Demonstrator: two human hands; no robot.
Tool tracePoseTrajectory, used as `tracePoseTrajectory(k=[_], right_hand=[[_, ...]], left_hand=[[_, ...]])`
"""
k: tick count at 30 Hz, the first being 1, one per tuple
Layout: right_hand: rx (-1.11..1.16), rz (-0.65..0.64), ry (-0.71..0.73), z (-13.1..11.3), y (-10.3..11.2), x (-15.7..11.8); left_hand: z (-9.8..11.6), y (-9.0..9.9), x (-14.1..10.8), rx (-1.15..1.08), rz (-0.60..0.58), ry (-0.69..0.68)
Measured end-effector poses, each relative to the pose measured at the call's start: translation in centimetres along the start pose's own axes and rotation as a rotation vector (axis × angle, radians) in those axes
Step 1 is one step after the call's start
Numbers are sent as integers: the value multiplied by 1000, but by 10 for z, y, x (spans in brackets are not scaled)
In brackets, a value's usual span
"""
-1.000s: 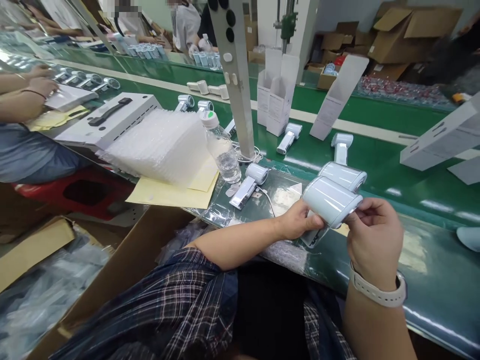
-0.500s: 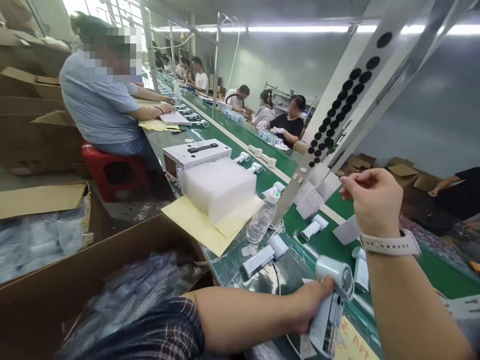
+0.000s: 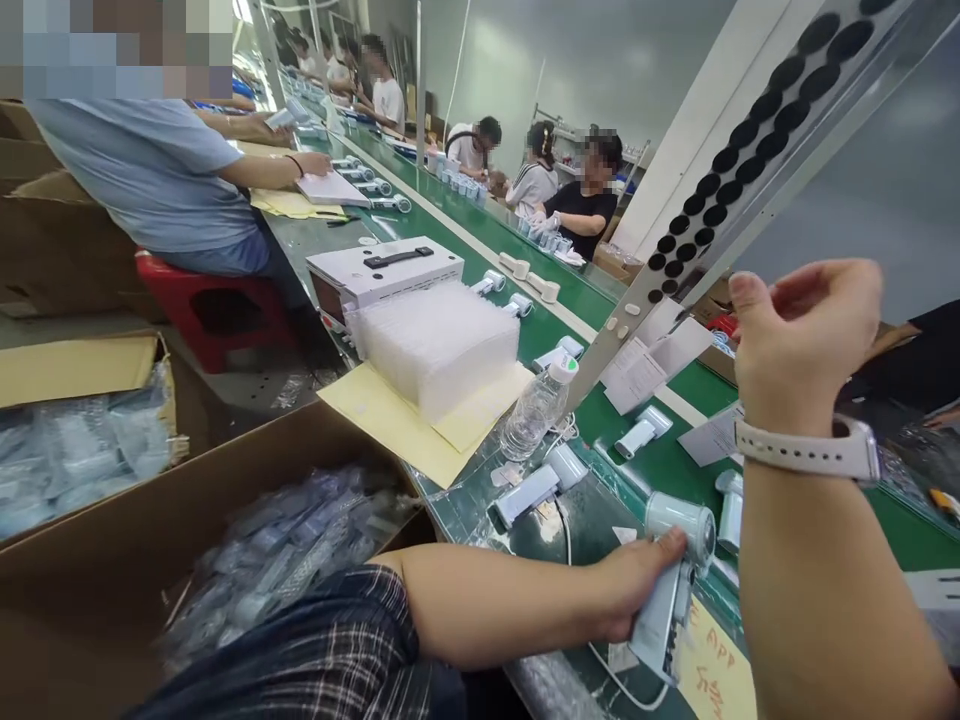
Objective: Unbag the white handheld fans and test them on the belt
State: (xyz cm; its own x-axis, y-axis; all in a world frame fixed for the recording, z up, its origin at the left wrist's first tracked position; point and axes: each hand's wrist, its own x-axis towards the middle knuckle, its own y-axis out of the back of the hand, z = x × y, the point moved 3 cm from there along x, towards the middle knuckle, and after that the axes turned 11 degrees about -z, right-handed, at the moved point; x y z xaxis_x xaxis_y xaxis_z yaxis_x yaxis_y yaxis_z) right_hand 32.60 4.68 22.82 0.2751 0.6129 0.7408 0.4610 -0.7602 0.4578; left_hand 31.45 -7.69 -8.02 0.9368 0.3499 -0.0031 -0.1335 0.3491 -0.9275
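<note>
My left hand is closed round a light-blue device with a barrel-shaped head, its thumb resting by the head. The device's flat handle points down, and one side of it shows dark inner parts. My right hand, with a pale watch on the wrist, is raised in the air. Its fingers are loosely curled with the thumb apart, and nothing shows in them. A similar light-blue device lies on the bench left of my left hand. Under the held device is a yellow note with red handwriting.
A clear bottle stands beside a stack of white foam sheets on yellow paper. Behind is a white box with a handle. A slanted metal post rises near my right hand. Cartons of bagged parts stand left; co-workers sit along the line.
My right hand has risen and moved right, and its thumb has come away from the fingers. My left hand still holds the device, slightly higher in view. The camera view has shifted.
</note>
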Motion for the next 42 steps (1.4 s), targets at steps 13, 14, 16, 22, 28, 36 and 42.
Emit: tracePoseTrajectory(k=[13, 14, 16, 22, 28, 36, 42], right_hand=[[389, -370, -289, 45, -62, -42], [396, -336, -268, 43, -60, -40], [431, -248, -189, 37, -59, -34], [438, -12, -98, 22, -78, -2], [510, -70, -122, -11, -68, -12], [578, -152, -251, -9, 74, -140], [523, 175, -469, 36, 135, -228]], left_hand=[[8, 0, -3, 37, 247, 83], [10, -1, -4, 31, 253, 82], [10, -6, -5, 30, 260, 113], [3, -16, -7, 94, 262, 204], [11, -6, -2, 16, 180, 97], [35, -21, -19, -57, 114, 55], [46, -62, -50, 74, -348, -76]])
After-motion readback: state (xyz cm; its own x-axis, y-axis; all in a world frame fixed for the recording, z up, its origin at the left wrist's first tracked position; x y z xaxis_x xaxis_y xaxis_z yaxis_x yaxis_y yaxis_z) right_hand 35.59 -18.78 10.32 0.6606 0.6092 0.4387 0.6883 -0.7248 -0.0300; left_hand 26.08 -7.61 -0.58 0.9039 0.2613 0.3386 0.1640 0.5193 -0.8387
